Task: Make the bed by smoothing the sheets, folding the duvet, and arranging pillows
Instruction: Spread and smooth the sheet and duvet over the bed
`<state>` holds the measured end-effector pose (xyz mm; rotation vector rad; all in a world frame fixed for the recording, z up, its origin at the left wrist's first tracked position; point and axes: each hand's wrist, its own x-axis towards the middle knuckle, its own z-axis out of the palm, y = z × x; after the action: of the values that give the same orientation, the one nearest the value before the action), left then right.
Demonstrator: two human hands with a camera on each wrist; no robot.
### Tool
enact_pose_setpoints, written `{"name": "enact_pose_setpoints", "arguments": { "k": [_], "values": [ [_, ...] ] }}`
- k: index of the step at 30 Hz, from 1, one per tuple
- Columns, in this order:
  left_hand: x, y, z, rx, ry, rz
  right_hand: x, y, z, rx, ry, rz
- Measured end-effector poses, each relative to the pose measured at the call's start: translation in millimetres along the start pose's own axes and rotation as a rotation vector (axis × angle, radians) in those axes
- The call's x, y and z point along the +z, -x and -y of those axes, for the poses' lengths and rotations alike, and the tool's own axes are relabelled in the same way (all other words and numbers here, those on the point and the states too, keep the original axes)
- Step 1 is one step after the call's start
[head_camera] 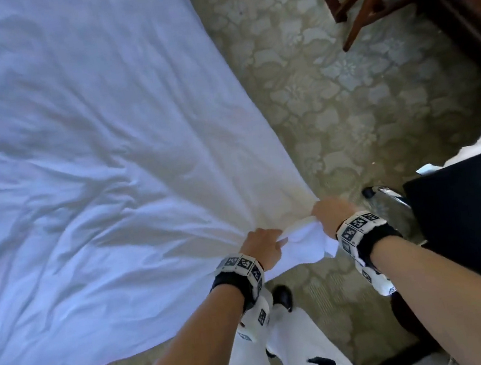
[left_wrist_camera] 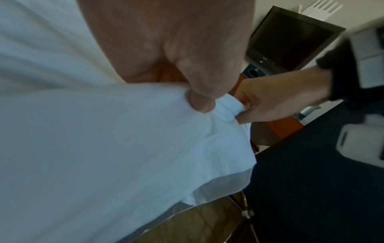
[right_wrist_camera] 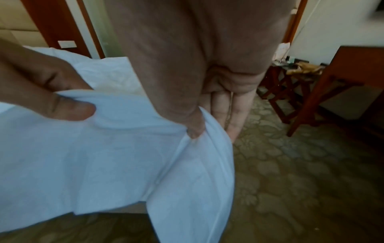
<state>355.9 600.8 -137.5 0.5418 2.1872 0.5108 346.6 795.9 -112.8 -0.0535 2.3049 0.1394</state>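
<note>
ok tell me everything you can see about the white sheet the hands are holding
The white sheet is thin, plain woven-looking cloth, creased all over, with wrinkles fanning out from one gathered corner. It lies spread wide over the patterned carpet, its near corner lifted off the floor. The left hand pinches that corner between thumb and fingers, and the right hand grips it right beside, so the cloth bunches between them and a loose flap hangs below. A stitched hem runs along the hanging edge in the right wrist view.

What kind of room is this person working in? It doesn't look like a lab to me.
Most likely a hotel bedroom. A big white sheet is spread wide, both hands gripping one corner; the floor is patterned carpet; a folding wooden luggage rack stands by a dark wood desk, and a flat-screen television is on the wall side.
</note>
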Motion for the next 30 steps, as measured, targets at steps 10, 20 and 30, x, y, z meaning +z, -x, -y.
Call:
{"name": "enact_pose_setpoints", "arguments": {
  "k": [10,20,30],
  "values": [
    [-59.7,20.5,-41.2,0.066,0.098,0.01,-40.2,59.0,-10.1,0.049,-0.173,0.0],
    [-192.2,39.2,-0.3,-0.11,-0.024,-0.13,-168.0,35.8,20.5,-0.042,-0.262,-0.089],
    [-270.4,26.1,-7.6,-0.128,-0.109,-0.223,-257.7,25.3,16.9,-0.089,-0.294,-0.172]
  ]
}}
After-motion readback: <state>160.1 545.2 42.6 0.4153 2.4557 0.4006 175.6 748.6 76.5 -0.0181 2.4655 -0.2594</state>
